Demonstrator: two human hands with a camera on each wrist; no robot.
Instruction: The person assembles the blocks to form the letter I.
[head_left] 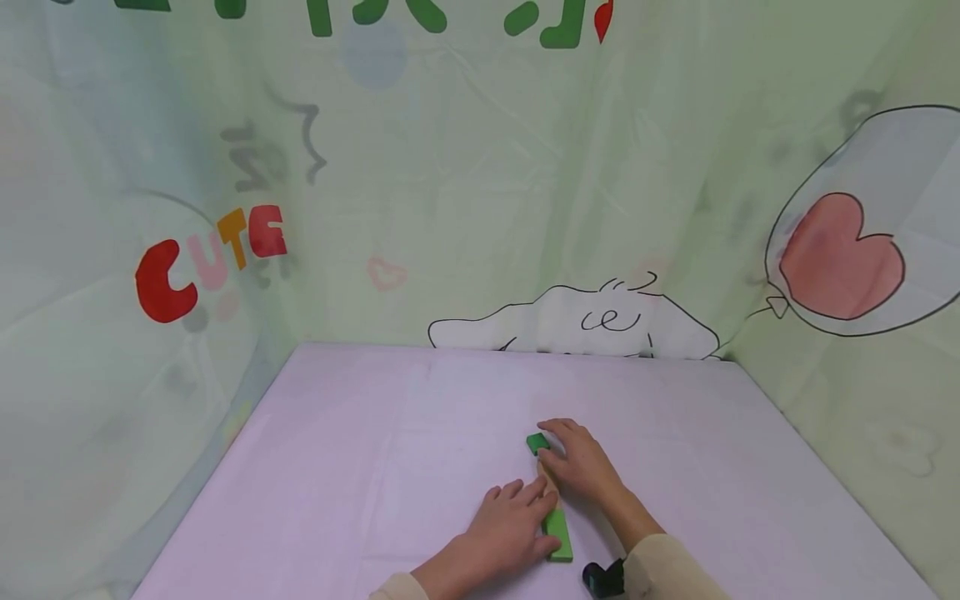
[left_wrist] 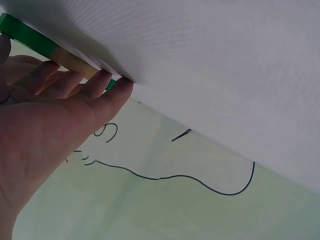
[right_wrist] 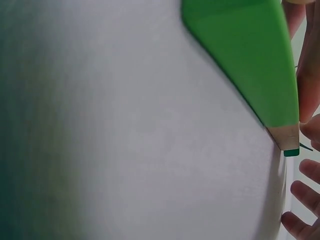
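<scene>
A narrow flat strip lies on the table, with a light green near part (head_left: 557, 536), a wood-coloured middle (right_wrist: 284, 135) and a darker green far end (head_left: 536, 442). From the left, my left hand (head_left: 512, 523) rests along it with fingers extended over the middle and the thumb at the near part. In the left wrist view, those fingers (left_wrist: 114, 97) lie straight beside the strip. My right hand (head_left: 585, 463) is at the far end, thumb by the strip and forefinger reaching past the green end. The right wrist view shows its fingers (right_wrist: 306, 195) spread apart.
A pale lilac cloth covers the table (head_left: 420, 433). Behind it hangs a printed curtain (head_left: 480, 192) with letters, a balloon and a line drawing. A black device (head_left: 602, 578) sits at my right wrist.
</scene>
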